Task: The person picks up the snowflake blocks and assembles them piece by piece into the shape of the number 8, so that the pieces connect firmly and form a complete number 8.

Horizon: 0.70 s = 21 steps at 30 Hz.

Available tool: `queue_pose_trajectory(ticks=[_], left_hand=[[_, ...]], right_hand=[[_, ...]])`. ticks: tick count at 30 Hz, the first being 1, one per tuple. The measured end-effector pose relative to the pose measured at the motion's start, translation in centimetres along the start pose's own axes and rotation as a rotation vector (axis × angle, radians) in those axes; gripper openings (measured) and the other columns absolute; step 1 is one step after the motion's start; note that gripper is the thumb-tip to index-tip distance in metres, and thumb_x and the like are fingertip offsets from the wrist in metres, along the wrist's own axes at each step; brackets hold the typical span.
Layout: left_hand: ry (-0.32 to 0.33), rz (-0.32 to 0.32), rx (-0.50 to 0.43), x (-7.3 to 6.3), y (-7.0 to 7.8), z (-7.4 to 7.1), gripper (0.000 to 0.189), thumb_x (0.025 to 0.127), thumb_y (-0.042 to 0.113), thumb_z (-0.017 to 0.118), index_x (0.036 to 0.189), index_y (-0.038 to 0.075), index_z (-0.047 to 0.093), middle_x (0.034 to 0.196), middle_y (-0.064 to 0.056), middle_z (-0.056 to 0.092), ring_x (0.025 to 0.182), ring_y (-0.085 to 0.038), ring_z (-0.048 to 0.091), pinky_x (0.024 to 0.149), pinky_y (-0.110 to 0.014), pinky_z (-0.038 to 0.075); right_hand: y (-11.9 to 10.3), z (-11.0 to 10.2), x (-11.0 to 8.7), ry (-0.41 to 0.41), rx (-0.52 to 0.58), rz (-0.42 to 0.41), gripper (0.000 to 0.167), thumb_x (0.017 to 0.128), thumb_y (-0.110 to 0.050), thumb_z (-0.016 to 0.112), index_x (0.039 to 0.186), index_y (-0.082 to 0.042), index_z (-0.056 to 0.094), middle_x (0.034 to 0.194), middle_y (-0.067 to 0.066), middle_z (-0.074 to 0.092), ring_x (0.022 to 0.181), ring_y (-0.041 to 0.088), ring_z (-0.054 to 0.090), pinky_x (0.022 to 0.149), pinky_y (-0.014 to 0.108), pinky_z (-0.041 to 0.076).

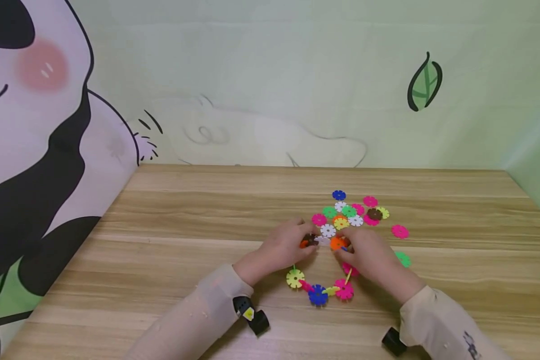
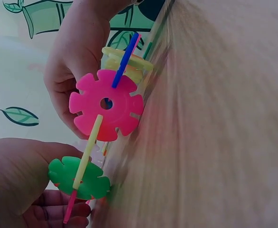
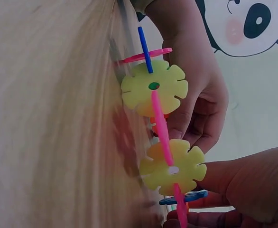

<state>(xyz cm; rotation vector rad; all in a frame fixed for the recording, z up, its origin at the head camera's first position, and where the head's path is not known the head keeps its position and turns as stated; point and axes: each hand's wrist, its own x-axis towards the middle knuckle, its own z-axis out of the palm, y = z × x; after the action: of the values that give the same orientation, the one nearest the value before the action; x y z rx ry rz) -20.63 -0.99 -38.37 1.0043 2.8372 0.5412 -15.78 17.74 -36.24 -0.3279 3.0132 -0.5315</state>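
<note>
A chain of slotted plastic flower discs (image 1: pixel 318 295) curves in a loop toward the near side of the table, its pink, yellow, blue and green pieces joined slot to slot. My left hand (image 1: pixel 285 245) grips the loop's left end, with a brown disc (image 1: pixel 312 239) and some orange at the fingertips. At the other end, my right hand (image 1: pixel 371 252) pinches an orange disc (image 1: pixel 337 243). A pale disc (image 1: pixel 322 241) lies between the two hands. Joined pink (image 2: pixel 94 95) and green discs show in the left wrist view, yellow discs (image 3: pixel 151 97) in the right. Fingers partly hide both ends.
Loose flower discs (image 1: pixel 348 211) in several colours lie scattered and overlapping just beyond the hands. A pink disc (image 1: pixel 400 231) and a green disc (image 1: pixel 403 259) lie apart on the right. The wooden table (image 1: pixel 207 200) meets a wall with a painted panda (image 1: pixel 72 125).
</note>
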Motion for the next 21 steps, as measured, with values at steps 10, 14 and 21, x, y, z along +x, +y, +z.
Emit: queue_pose_trajectory(ticks=[10, 14, 21], left_hand=[[-0.004, 0.010, -0.001, 0.0, 0.0, 0.0, 0.033, 0.090, 0.028, 0.068, 0.120, 0.018, 0.064, 0.110, -0.002, 0.063, 0.095, -0.016, 0.059, 0.079, -0.027, 0.051], [-0.007, -0.001, -0.002, 0.1, -0.1, 0.0, 0.032, 0.090, 0.028, 0.068, 0.120, 0.017, 0.064, 0.106, -0.002, 0.063, 0.091, -0.015, 0.058, 0.076, -0.026, 0.050], [-0.009, -0.006, 0.000, 0.1, -0.1, 0.0, 0.034, 0.090, 0.027, 0.066, 0.122, 0.015, 0.062, 0.108, -0.002, 0.063, 0.093, -0.014, 0.058, 0.077, -0.026, 0.051]], right_hand=[[0.2, 0.2, 0.0, 0.013, -0.023, 0.003, 0.036, 0.086, -0.022, 0.070, 0.115, -0.001, 0.065, 0.081, 0.003, 0.061, 0.067, 0.016, 0.048, 0.056, 0.025, 0.038], [0.3, -0.2, -0.2, -0.020, -0.023, 0.042, 0.028, 0.084, -0.024, 0.070, 0.103, -0.003, 0.065, 0.076, 0.002, 0.057, 0.064, 0.016, 0.048, 0.054, 0.025, 0.038], [1.0, -1.1, -0.3, -0.093, 0.003, 0.064, 0.030, 0.086, -0.035, 0.069, 0.094, -0.007, 0.064, 0.075, 0.001, 0.061, 0.061, 0.014, 0.051, 0.053, 0.026, 0.040]])
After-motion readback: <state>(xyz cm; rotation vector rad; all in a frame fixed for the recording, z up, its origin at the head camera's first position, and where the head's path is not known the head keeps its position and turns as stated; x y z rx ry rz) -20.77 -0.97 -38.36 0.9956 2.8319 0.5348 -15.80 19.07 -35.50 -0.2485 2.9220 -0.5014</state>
